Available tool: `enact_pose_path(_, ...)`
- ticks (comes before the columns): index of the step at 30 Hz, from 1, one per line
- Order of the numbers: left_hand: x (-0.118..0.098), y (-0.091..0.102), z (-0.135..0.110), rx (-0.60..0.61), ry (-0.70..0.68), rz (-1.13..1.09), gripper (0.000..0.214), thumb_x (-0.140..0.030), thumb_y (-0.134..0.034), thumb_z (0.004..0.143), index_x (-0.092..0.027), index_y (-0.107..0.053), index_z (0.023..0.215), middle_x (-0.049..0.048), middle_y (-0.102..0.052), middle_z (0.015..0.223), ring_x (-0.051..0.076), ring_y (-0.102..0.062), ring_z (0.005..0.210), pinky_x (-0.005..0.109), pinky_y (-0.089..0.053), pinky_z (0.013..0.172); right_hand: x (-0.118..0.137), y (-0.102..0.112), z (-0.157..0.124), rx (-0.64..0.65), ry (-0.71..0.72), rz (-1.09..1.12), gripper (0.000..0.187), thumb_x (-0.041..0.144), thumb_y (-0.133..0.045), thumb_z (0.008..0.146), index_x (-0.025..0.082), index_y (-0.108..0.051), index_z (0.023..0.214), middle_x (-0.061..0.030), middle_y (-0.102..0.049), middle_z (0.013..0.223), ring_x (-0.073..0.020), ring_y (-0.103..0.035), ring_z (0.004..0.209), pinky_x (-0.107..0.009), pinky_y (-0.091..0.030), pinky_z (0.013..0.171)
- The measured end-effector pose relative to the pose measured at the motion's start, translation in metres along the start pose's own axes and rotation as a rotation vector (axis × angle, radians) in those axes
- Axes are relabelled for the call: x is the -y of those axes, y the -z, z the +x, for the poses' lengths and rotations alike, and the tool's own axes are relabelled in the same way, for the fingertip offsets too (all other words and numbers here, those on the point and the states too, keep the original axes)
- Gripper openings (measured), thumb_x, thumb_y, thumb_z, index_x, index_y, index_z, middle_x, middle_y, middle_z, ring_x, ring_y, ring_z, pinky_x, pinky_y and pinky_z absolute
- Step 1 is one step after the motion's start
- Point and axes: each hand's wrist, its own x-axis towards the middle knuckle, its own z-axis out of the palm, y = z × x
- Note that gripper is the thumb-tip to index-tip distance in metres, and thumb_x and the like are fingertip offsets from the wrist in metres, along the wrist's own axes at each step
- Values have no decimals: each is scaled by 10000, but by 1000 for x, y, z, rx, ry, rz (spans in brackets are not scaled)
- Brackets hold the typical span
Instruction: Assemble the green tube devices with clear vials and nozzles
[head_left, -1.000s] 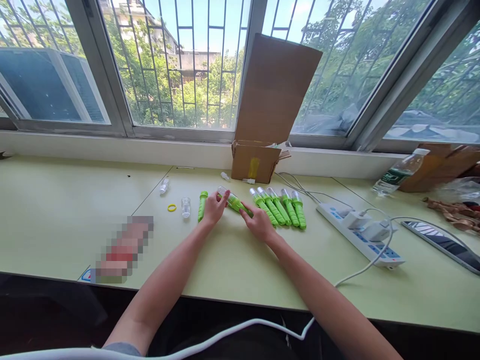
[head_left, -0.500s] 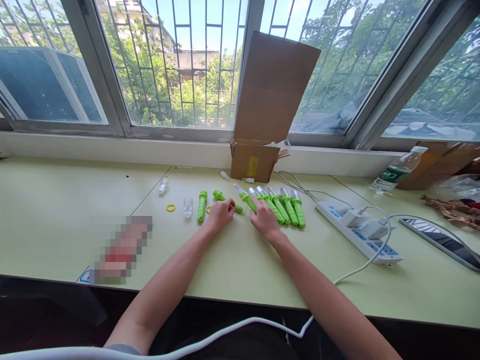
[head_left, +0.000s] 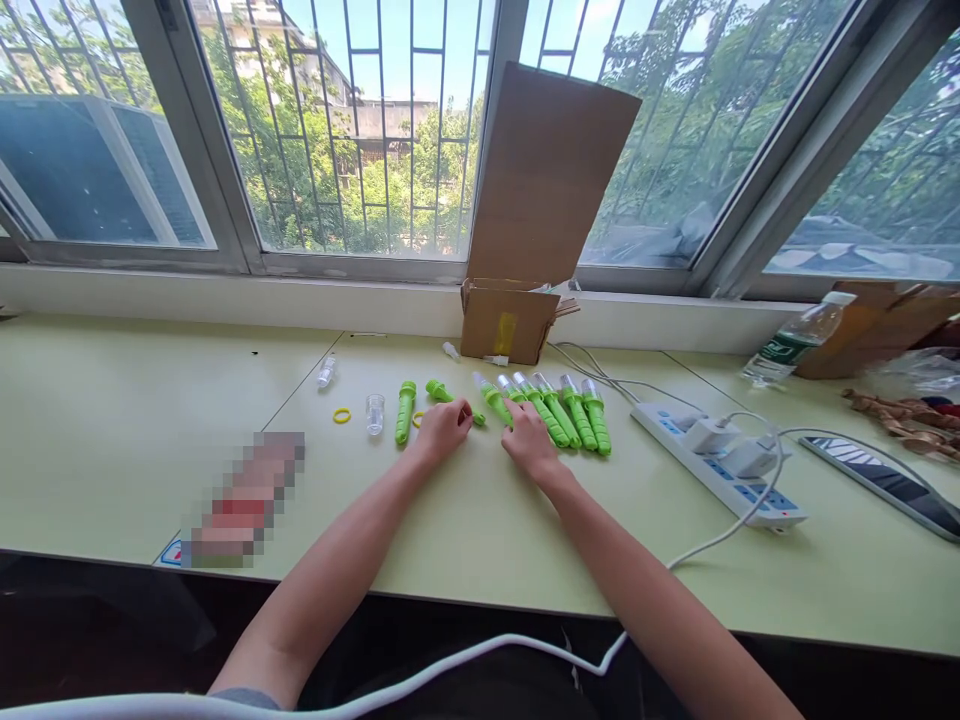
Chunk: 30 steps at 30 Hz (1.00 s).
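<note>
My right hand (head_left: pixel 531 440) has its fingers on a green torch-like stick (head_left: pixel 495 400) with a clear tip, at the left end of a row of similar green sticks (head_left: pixel 574 412). My left hand (head_left: pixel 442 425) is closed, fingertips together; whether anything is in them is hidden. Behind it lies a green stick without a clear tip (head_left: pixel 438 391), partly covered by the hand. Left of that are another bare green stick (head_left: pixel 405 412), a yellow ring (head_left: pixel 418 420) half hidden by my hand, a clear plastic cap (head_left: pixel 375 414) and a second yellow ring (head_left: pixel 342 415).
A clear plastic piece (head_left: pixel 326 371) lies farther left. An open cardboard box (head_left: pixel 504 325) stands by the window, with a small white piece (head_left: pixel 451 351) near it. On the right are a power strip (head_left: pixel 720 470) with cables, a phone (head_left: pixel 881 483) and a water bottle (head_left: pixel 796 342).
The green stick under my right fingers has shifted slightly right, closer to the row. My left hand has barely moved.
</note>
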Motion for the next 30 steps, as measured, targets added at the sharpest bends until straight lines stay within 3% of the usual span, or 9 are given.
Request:
enact_pose_path(12,0,0,1,2,16,-13,161,-238,-527,847,-198,-665,920,61,-703,835,183,-629,772,261,-419,710,2,2,-1,-12,32,-26,403,121,-450,808,172,-599,1178,-138,-558,1157,-246,-513,1068,-325,-423,868)
enact_pose_path(17,0,-1,1,-5,-11,20,207,-285,-484,878,-194,-660,938,70,-703,843,186,-630,757,262,-413,692,9,6,-1,-79,103,13,348,188,-464,829,163,-626,1136,-121,-612,1071,-249,-519,1037,-346,-402,897)
enact_pose_path(20,-2,-1,0,-8,-8,44,254,-327,-451,896,-190,-660,945,76,-700,829,187,-628,748,265,-411,685,15,11,-3,-76,137,77,299,147,-426,825,159,-674,991,-102,-649,960,-222,-562,938,-314,-408,844)
enact_pose_path(24,-4,-1,-2,65,1,112,238,-347,-493,865,-194,-675,876,75,-689,798,201,-626,750,275,-414,691,21,15,-6,102,187,134,259,146,-430,809,173,-686,787,-67,-670,829,-175,-584,767,-260,-405,709)
enact_pose_path(27,-4,-2,-4,106,11,132,185,-324,-541,824,-203,-680,823,72,-682,788,214,-625,767,287,-416,708,24,14,-9,268,225,124,238,163,-457,793,198,-692,797,-38,-686,800,-165,-582,727,-249,-380,649)
enact_pose_path(30,-4,-3,-5,113,16,130,171,-315,-550,812,-207,-683,816,76,-680,793,222,-623,779,292,-414,716,25,13,-10,298,223,113,249,159,-456,788,209,-694,838,-34,-698,831,-166,-588,752,-249,-370,656)
